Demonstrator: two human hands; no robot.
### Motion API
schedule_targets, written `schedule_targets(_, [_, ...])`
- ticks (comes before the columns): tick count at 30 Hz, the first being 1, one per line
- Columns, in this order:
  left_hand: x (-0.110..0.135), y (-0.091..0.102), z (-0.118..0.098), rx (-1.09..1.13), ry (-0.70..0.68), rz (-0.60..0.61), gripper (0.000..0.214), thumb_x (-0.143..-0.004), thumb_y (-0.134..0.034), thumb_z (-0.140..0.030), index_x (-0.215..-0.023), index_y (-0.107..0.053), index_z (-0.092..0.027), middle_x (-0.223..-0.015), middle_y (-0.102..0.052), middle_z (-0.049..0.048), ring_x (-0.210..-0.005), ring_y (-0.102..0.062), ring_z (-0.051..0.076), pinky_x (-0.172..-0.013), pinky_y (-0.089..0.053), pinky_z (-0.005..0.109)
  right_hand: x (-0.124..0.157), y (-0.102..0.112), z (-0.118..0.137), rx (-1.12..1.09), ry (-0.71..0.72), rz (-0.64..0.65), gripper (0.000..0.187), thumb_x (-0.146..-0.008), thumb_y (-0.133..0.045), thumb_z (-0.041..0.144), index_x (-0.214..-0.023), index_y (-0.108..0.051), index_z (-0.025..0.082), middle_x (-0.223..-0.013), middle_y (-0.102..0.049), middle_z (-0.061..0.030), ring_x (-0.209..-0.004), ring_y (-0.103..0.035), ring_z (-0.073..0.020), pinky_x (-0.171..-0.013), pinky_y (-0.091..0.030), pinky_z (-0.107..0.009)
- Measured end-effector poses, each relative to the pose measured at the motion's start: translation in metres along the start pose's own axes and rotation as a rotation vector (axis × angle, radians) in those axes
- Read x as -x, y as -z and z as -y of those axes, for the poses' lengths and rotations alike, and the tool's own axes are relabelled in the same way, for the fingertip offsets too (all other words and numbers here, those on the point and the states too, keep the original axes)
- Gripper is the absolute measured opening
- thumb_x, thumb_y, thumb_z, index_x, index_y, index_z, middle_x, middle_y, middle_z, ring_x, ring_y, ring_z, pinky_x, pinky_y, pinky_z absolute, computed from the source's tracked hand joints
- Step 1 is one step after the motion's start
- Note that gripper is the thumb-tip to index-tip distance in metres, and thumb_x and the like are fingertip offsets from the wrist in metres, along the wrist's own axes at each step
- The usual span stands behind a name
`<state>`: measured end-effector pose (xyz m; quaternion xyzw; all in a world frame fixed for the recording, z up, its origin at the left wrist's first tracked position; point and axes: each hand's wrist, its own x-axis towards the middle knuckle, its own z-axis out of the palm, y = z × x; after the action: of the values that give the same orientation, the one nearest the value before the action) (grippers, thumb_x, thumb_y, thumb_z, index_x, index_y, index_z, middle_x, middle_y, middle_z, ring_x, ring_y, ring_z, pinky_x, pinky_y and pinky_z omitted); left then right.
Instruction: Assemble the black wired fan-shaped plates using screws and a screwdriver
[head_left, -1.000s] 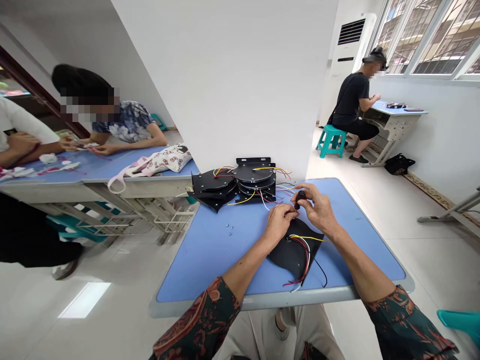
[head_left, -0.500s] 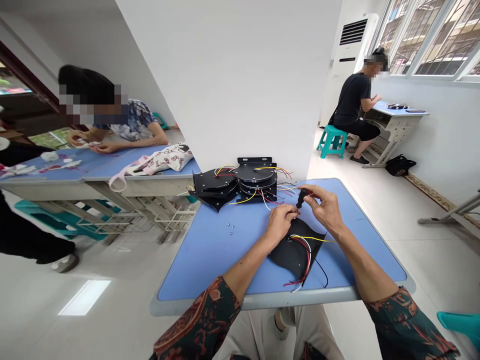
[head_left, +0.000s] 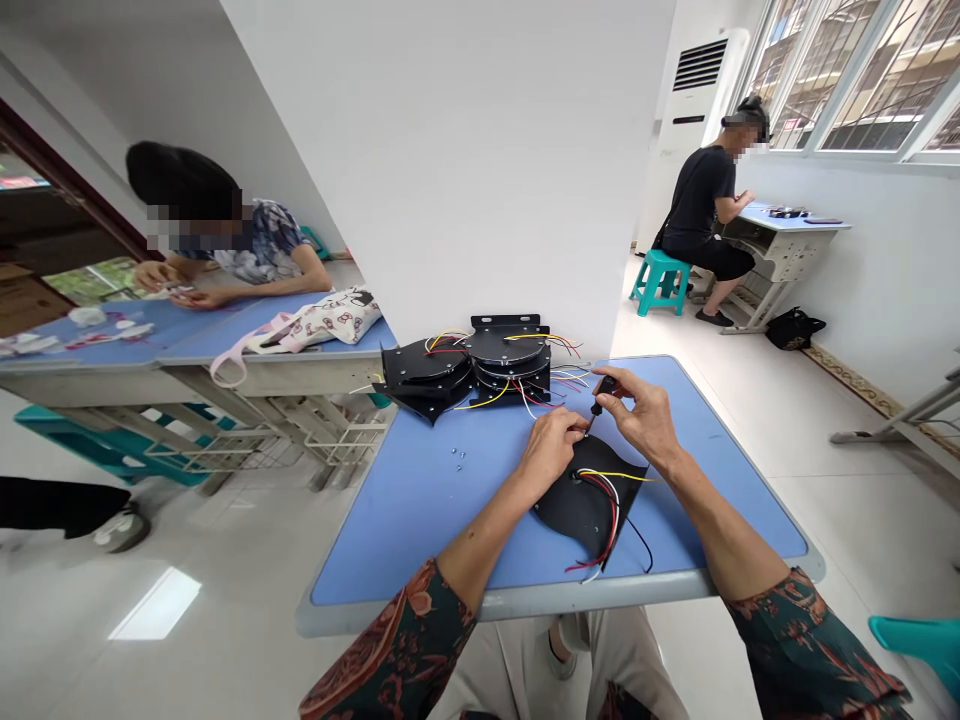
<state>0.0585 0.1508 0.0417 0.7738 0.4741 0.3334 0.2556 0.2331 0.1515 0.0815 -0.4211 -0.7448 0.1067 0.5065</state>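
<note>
My right hand [head_left: 643, 419] pinches a small black part [head_left: 605, 386] with a red wire end above the blue desk [head_left: 420, 500]. My left hand [head_left: 551, 446] is closed in a pinch just left of it, on wires leading to that part. Below both hands lies a flat black plate [head_left: 581, 502] with red, white, yellow and black wires [head_left: 611, 510] trailing toward the desk's front edge.
A stack of black plates with coloured wires [head_left: 480, 367] sits at the desk's back edge against a white pillar. Small screws [head_left: 459, 457] lie at mid-left. A person works at the desk to the left beside a printed bag [head_left: 322, 322]. Another person sits at a far desk by the window.
My right hand has tilted and lifted the small black part slightly while the left hand stayed pinched by it. The person standing at the far left has moved out of view.
</note>
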Motion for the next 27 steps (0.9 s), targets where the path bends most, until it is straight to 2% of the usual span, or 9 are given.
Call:
schedule_targets(7, [-0.001,-0.009,0.007,-0.224,-0.104,-0.012,0.013,-0.092,-0.063,-0.010,-0.091,-0.073,-0.017,-0.095,-0.069,0.0058,-0.091,-0.067,0.020,-0.085,-0.054,0.029,0.001,-0.002,0.001,0.005,0.030,-0.035,0.029,-0.090,-0.064,0.022,-0.117,-0.072,0.024,-0.095,-0.078,-0.0017,-0.070,-0.068,-0.0161,-0.077,-0.059,-0.032])
schedule_targets(12, [0.002,-0.008,0.002,-0.310,-0.129,-0.018,0.012,-0.095,-0.061,-0.012,-0.089,-0.071,-0.016,-0.096,-0.069,0.0069,-0.094,-0.066,0.021,-0.088,-0.053,0.031,0.001,0.002,-0.001,-0.044,0.007,-0.190,0.028,-0.090,-0.065,0.025,-0.117,-0.072,0.023,-0.093,-0.077,-0.0030,-0.079,-0.071,-0.0182,-0.078,-0.060,-0.033])
schedule_targets(16, [0.005,-0.008,-0.002,-0.330,-0.128,-0.029,0.011,-0.095,-0.061,-0.013,-0.092,-0.071,-0.017,-0.100,-0.071,0.0076,-0.100,-0.066,0.022,-0.095,-0.052,0.035,-0.001,0.004,-0.006,-0.098,-0.056,-0.293,0.029,-0.089,-0.066,0.031,-0.117,-0.070,0.023,-0.093,-0.076,-0.0035,-0.081,-0.071,-0.0192,-0.076,-0.061,-0.035])
schedule_targets(20, [0.005,-0.009,-0.006,-0.300,-0.105,-0.058,0.008,-0.094,-0.064,-0.014,-0.092,-0.071,-0.017,-0.100,-0.072,0.0083,-0.102,-0.066,0.023,-0.097,-0.051,0.036,-0.002,0.004,-0.011,-0.108,-0.088,-0.295,0.030,-0.089,-0.065,0.033,-0.116,-0.070,0.022,-0.092,-0.074,-0.0041,-0.078,-0.070,-0.0190,-0.071,-0.061,-0.035])
schedule_targets(23, [0.006,0.006,-0.005,-0.293,-0.042,-0.111,0.007,-0.092,-0.065,-0.016,-0.091,-0.072,-0.017,-0.099,-0.072,0.0082,-0.099,-0.066,0.023,-0.096,-0.051,0.036,-0.001,0.002,-0.016,-0.110,-0.098,-0.286,0.032,-0.088,-0.066,0.035,-0.117,-0.070,0.021,-0.091,-0.073,-0.0042,-0.072,-0.068,-0.0176,-0.068,-0.060,-0.034])
schedule_targets(27, [0.028,0.057,0.013,-0.342,0.075,-0.196,0.008,-0.090,-0.067,-0.016,-0.087,-0.074,-0.019,-0.099,-0.074,0.0083,-0.100,-0.066,0.024,-0.095,-0.051,0.037,-0.001,-0.001,-0.020,-0.130,-0.107,-0.281,0.033,-0.087,-0.068,0.037,-0.115,-0.071,0.021,-0.090,-0.073,-0.0042,-0.070,-0.068,-0.0175,-0.067,-0.060,-0.035])
